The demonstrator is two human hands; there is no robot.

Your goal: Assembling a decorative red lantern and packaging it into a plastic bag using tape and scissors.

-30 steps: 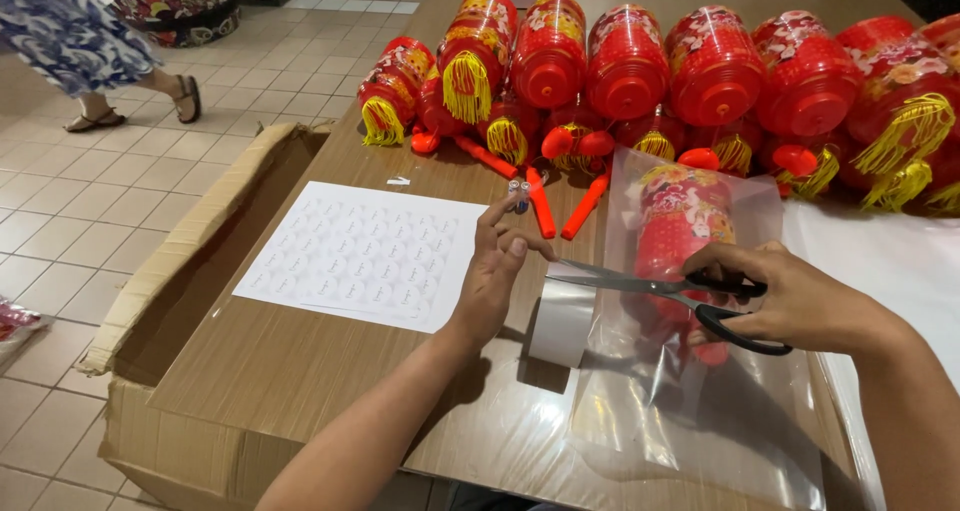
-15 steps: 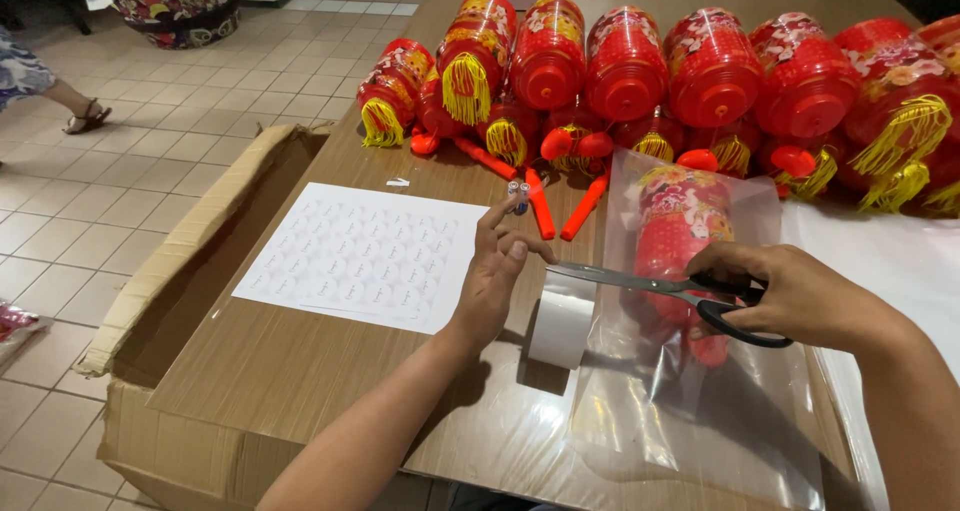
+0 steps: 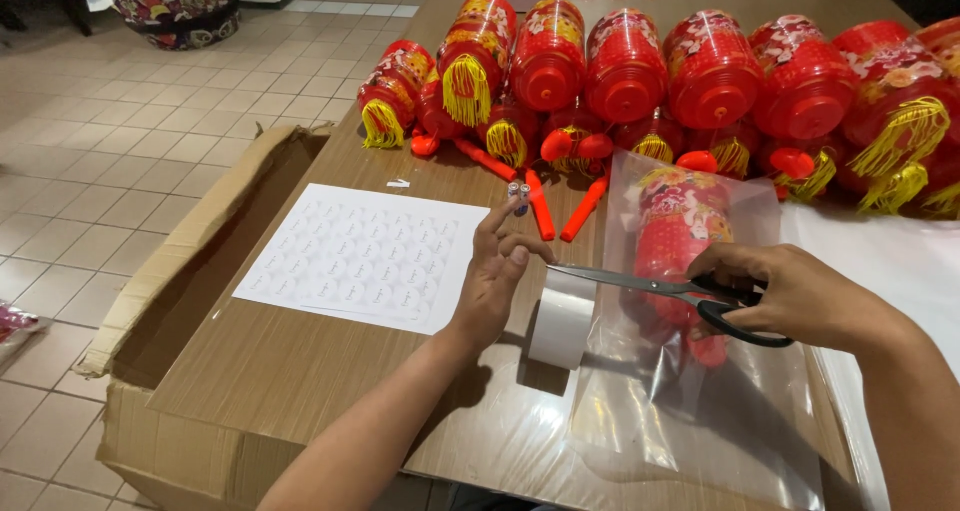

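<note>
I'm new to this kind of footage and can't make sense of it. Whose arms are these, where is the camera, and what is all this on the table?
The camera sits on a person's head and looks down, so both bare arms belong to that person. The right hand holds black-handled scissors, blades pointing left. The left hand is raised at the blade tips, beside a roll of clear tape; whether it pinches a strip of tape is too fine to tell. Under the scissors lies a clear plastic bag with a red lantern inside. On the wooden table there is also a white sheet of round stickers, and along the back a row of red lanterns with yellow tassels. A cardboard box stands open at the table's left edge.
</note>
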